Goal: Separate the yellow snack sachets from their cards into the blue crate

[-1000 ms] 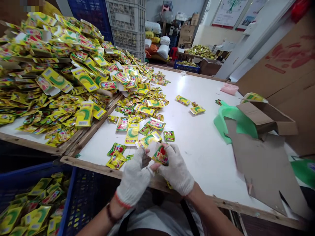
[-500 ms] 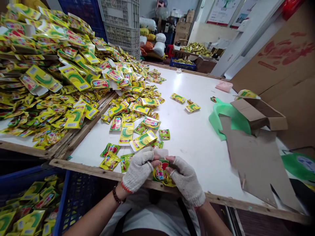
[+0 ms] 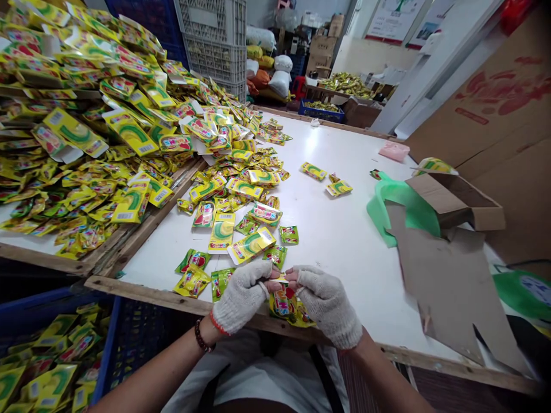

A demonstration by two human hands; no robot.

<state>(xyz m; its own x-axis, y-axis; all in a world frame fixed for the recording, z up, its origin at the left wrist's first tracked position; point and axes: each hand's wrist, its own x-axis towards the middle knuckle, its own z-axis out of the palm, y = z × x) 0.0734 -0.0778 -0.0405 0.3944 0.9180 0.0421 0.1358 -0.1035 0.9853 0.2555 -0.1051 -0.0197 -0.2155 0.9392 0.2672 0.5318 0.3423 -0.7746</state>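
Observation:
Both hands wear white knitted gloves with bare fingertips. My left hand (image 3: 245, 295) and my right hand (image 3: 325, 301) meet at the table's front edge, their fingertips pinching the top end of a small yellow box (image 3: 282, 299) with a red and green print. Beside the box, under my right hand, lies a yellow packet (image 3: 302, 315). Left of my left hand are a green packet (image 3: 221, 282) and a yellow packet (image 3: 192, 280). Just beyond the hands a yellow flat box (image 3: 252, 245) rests among other boxes and packets.
A large heap of yellow boxes and packets (image 3: 129, 129) covers the left side. A blue crate (image 3: 112, 344) of boxes stands below left. On the right lie torn cardboard (image 3: 443, 287), green plastic (image 3: 379, 209) and an open carton (image 3: 456, 198). A wooden rim (image 3: 456, 367) edges the table.
The pale flap standing up at the box's top is now folded down between the fingertips. My right hand's fingers have moved up and left to the box's top edge.

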